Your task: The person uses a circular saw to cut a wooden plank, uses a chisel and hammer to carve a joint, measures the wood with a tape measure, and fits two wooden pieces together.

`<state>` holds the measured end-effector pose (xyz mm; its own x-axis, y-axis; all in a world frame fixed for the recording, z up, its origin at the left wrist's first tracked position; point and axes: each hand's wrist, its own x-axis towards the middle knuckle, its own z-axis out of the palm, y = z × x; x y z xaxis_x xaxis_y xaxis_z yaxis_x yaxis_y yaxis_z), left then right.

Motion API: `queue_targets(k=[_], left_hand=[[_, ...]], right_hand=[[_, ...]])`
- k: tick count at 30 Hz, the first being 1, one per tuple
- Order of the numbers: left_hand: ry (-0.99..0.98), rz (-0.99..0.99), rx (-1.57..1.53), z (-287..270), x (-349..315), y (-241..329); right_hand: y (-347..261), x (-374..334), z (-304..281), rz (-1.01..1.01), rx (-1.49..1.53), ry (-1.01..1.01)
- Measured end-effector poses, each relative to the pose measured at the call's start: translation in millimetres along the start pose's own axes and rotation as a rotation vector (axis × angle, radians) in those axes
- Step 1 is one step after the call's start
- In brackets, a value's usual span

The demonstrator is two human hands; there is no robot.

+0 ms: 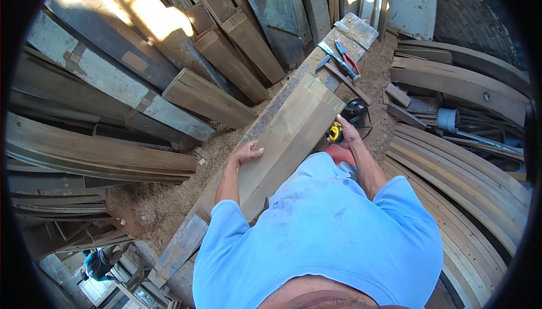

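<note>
A wooden board (291,131) lies along the bench (195,231). The left hand (247,153), partly open, rests at its left edge; the right hand (350,133) grips a yellow tape measure (335,133) near the right edge's far end.

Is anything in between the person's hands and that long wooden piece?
Yes, at the right hand: the yellow tape measure it holds sits on the side facing the wooden piece. At the left hand, nothing visible: its thumb lies on the wood.
</note>
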<state>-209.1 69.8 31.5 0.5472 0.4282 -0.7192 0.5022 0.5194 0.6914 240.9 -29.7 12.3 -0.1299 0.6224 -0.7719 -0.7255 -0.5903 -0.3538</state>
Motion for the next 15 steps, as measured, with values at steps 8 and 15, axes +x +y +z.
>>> queue_targets(k=[8,15], left_hand=[[0.323,-0.242,0.560,24,18,34],[0.431,-0.356,0.712,46,7,57]], right_hand=[[22,30,-11,-0.041,-0.166,0.239],[25,37,5,-0.053,-0.329,0.293]])
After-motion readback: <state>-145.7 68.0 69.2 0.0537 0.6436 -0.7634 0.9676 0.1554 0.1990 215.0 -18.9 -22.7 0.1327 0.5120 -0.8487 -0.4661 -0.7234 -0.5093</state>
